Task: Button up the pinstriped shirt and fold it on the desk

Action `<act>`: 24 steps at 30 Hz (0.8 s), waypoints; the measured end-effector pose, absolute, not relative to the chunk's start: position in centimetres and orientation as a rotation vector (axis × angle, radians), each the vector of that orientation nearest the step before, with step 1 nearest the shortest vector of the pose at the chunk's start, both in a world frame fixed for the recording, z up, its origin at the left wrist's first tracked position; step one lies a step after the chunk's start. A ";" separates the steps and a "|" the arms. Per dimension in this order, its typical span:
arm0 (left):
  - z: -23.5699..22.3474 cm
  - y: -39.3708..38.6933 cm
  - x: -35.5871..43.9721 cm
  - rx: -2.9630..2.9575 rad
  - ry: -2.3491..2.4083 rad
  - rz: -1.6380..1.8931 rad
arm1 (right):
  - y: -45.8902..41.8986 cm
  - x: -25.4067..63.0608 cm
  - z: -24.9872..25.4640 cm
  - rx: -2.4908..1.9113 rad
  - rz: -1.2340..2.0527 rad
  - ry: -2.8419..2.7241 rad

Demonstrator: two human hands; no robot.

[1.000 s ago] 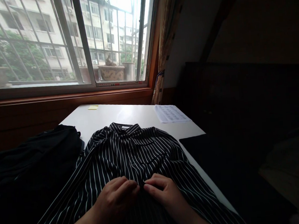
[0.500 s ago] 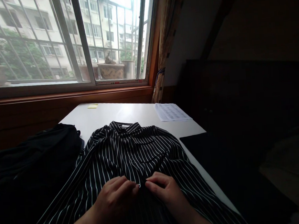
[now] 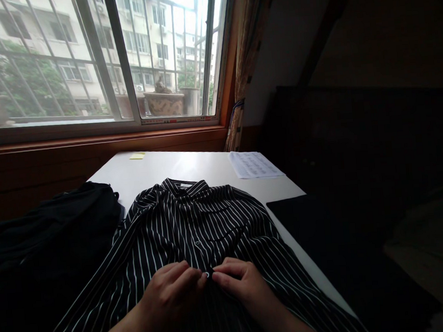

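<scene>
A black shirt with white stripes (image 3: 210,218) lies front up on the white table, its collar toward the window and its sleeves spread to both sides. At the middle of its front, my left hand (image 3: 173,287) pinches the fabric beside a small button (image 3: 207,274). Just across from it, my right hand (image 3: 244,282) has thumb and forefinger closed on the other side of the shirt's front opening. Another button (image 3: 197,243) shows farther up the front. My fingers hide part of the cloth, and the shirt's lower part is in deep shadow.
A black backpack or bag (image 3: 68,224) stands at the left edge of the white table (image 3: 167,162). Printed sheets (image 3: 255,164) lie at the back right, a yellow sticky note (image 3: 137,156) at the back left. Dark cloth (image 3: 311,230) covers something on the right. A barred window is behind.
My right hand has moved slightly left, closer to my left hand. The button between the fingertips shows more clearly now, and the button above has come into view.
</scene>
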State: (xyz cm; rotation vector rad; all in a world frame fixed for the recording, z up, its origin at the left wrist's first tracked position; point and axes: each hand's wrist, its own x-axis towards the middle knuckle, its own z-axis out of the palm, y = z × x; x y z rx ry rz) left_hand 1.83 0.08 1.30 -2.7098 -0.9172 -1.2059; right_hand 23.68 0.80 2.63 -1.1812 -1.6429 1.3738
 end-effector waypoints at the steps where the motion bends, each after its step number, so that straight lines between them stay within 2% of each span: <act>1: 1.4 0.1 1.9 -2.706 -0.911 -1.198 | 0.8 23.7 2.6 -1.182 1.379 -1.639; 24: 1.5 0.3 1.5 -2.688 -0.866 -1.106 | 0.5 23.4 2.8 -1.113 1.285 -1.707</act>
